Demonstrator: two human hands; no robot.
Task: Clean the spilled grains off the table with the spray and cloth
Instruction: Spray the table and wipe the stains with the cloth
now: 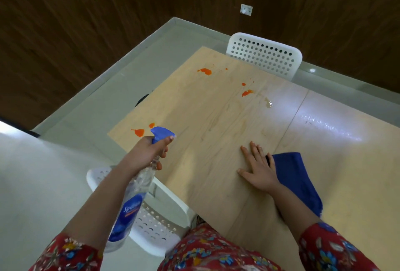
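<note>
My left hand [149,151] grips a clear spray bottle [132,195] with a blue label and blue nozzle, held over the table's left edge, nozzle aimed across the light wooden table [216,162]. My right hand [257,169] lies flat on the table with fingers spread, its outer edge touching a folded blue cloth [296,180]. Orange spill patches lie near the nozzle [139,132], at the far left [205,71] and at the middle far side [246,92]. A pale wet smear [268,102] sits to their right.
One white perforated chair [265,55] stands at the table's far end. Another white perforated chair [151,223] is under my left arm, beside the table's left edge. Grey floor and dark wooden walls surround the table.
</note>
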